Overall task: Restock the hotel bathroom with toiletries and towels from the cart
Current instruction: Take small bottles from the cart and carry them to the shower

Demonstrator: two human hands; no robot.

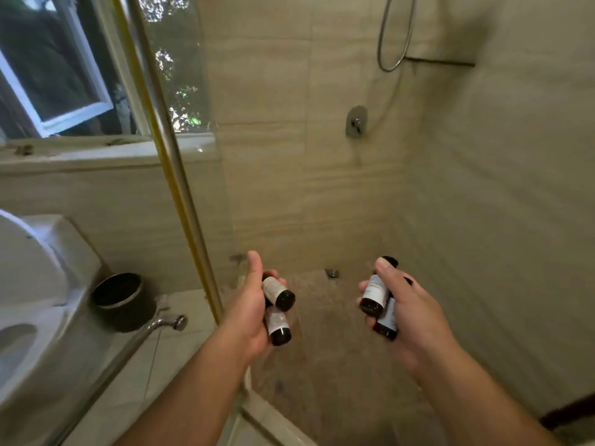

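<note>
I stand at the opening of a tiled shower stall. My left hand (249, 304) grips two small dark toiletry bottles with pale labels (277, 292), one above the other, thumb raised. My right hand (407, 312) holds two more dark bottles with white labels (373, 294), its thumb pressed on the upper one. Both hands hover over the brown shower floor (325, 358). A narrow dark wall shelf (441, 62) sits high on the right-hand wall of the stall.
A glass shower panel with a metal frame (180, 175) stands left of my left arm. A white toilet (35, 284), a dark round bin (120, 299) and a chrome grab rail (161, 323) are at left. A shower hose (394, 37) and mixer valve (356, 121) hang on the back wall.
</note>
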